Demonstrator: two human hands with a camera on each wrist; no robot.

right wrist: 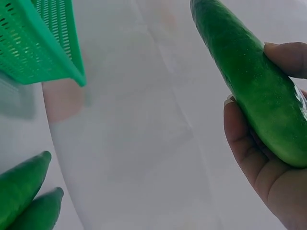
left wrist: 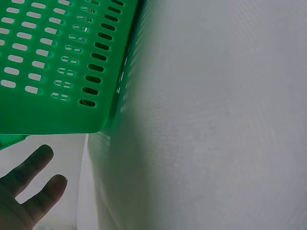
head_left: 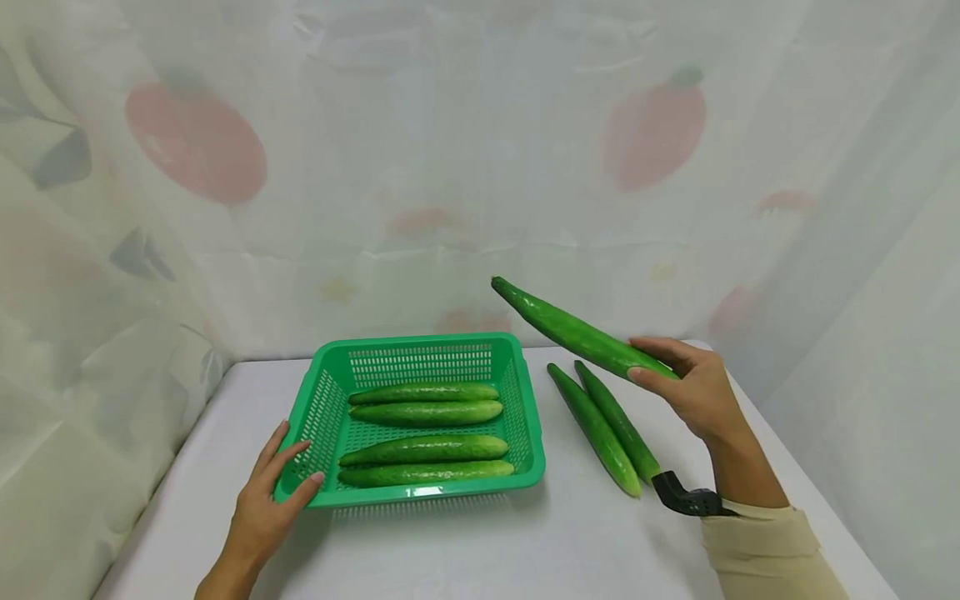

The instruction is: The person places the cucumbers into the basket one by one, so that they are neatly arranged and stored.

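My right hand [head_left: 697,387] grips a cucumber [head_left: 577,332] near its thick end, thumb on one side and fingers on the other. It is raised above the table, its thin end pointing up and to the left; the right wrist view shows the fingers curled round the cucumber [right wrist: 249,81]. At the left side of a green plastic basket [head_left: 412,496], my left hand [head_left: 266,500] rests with fingers spread on the rim, the thumb by the near corner. In the left wrist view two fingers [left wrist: 45,194] extend straight, below the basket wall [left wrist: 53,112]. Inside the basket, several cucumbers [head_left: 423,450] lie crosswise in two pairs.
Right of the basket, two more cucumbers [head_left: 600,433] lie side by side on the white-covered table [head_left: 450,554], beneath the raised one. A black wrist mount [head_left: 682,497] sits on the right wrist, close to their near ends. Patterned white curtains [head_left: 450,167] enclose the table at back and sides.
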